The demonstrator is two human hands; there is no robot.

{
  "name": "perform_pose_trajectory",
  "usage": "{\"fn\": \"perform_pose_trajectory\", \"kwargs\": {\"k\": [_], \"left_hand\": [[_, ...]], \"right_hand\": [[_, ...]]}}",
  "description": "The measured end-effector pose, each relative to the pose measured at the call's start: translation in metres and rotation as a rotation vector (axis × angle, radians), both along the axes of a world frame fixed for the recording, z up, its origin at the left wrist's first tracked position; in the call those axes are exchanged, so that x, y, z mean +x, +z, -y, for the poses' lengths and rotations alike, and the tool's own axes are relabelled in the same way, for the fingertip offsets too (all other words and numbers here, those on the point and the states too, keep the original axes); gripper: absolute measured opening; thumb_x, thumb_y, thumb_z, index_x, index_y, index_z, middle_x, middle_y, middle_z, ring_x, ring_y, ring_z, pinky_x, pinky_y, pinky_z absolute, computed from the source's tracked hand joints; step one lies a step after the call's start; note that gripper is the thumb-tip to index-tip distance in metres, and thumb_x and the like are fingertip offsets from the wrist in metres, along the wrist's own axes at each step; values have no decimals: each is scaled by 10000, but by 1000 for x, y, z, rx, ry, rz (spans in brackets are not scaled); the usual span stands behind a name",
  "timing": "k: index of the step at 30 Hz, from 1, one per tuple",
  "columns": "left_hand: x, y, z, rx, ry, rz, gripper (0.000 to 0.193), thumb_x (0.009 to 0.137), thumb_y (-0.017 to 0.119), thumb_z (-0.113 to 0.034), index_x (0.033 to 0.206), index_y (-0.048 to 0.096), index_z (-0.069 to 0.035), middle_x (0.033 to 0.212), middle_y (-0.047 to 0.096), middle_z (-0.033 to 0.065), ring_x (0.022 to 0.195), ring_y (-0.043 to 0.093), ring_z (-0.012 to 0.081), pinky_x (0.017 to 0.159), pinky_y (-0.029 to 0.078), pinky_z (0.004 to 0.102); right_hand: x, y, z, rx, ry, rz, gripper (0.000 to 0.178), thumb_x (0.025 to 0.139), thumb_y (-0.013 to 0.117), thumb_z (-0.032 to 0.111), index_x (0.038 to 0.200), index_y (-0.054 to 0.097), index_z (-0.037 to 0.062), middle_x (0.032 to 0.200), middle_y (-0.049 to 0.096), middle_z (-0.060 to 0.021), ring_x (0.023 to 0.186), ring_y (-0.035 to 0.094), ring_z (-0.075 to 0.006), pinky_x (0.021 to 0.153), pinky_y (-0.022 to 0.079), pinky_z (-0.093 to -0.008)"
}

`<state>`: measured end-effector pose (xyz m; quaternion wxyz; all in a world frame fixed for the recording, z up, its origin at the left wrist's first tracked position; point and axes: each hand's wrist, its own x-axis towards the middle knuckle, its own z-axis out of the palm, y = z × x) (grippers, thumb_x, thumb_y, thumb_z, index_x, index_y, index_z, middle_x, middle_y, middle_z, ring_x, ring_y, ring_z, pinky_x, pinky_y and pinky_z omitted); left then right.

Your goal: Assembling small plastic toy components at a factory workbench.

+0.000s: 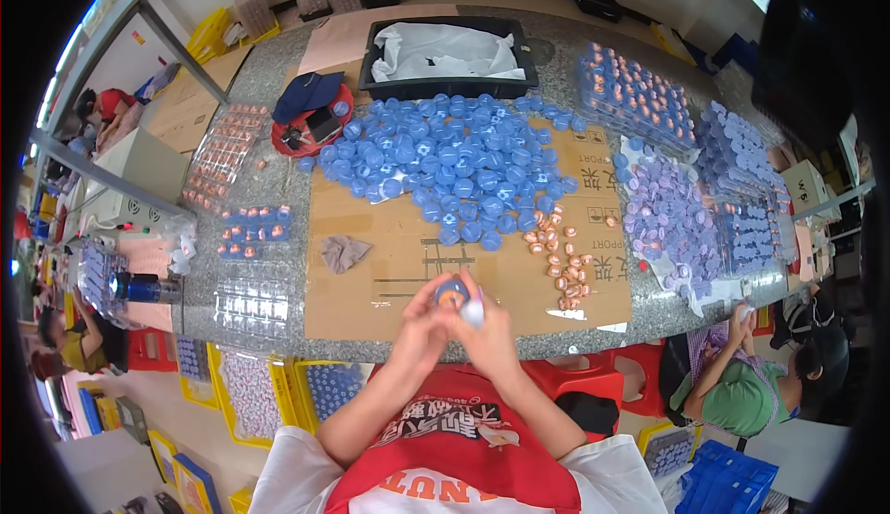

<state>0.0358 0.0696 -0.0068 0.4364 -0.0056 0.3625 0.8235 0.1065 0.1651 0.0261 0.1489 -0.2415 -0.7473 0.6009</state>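
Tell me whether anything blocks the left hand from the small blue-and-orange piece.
Nothing visible does: the left hand has its fingers on the blue-and-orange piece, with the right hand close beside it.

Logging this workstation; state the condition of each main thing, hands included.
Blue piece, held
Left hand, closed on the blue piece
Right hand, curled beside it, grip unclear
Blue pile, loose, heaped
Orange pieces, loose, scattered
Cloth, crumpled
Black bin, open, lined with white sheeting
Cap, lying in a red basket
Cardboard, lying flat
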Motion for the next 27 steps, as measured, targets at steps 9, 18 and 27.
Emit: {"fn": "perform_pose_trajectory", "kwargs": {"k": [9,18,27], "left_hand": [[-22,24,18,5,40,37,501,723,556,16,1204,419,-10,974,552,75,886,543,150,824,441,282],[-45,12,43,70,54,-33,470,730,532,22,1189,440,-15,958,558,87,864,555,148,784,463,280],[-73,-22,79,-87,42,33,390,739,554,-17,1125,508,-48,988,566,77,912,561,181,773,477,313]], "right_hand": [[-26,-9,20,-120,55,-124,604,768,638,156,1256,348,-50,1034,558,-101,893,518,-108,765,430,-236],[-54,2,52,-9,2,-49,512,735,644,118,1169,438,-58,968,563,-158,879,559,-201,751,442,-290],[-85,-35,92,-446,-97,-115,348,774,599,115,1085,524,-22,855,603,-67,738,556,-99,622,450,-211]]}}
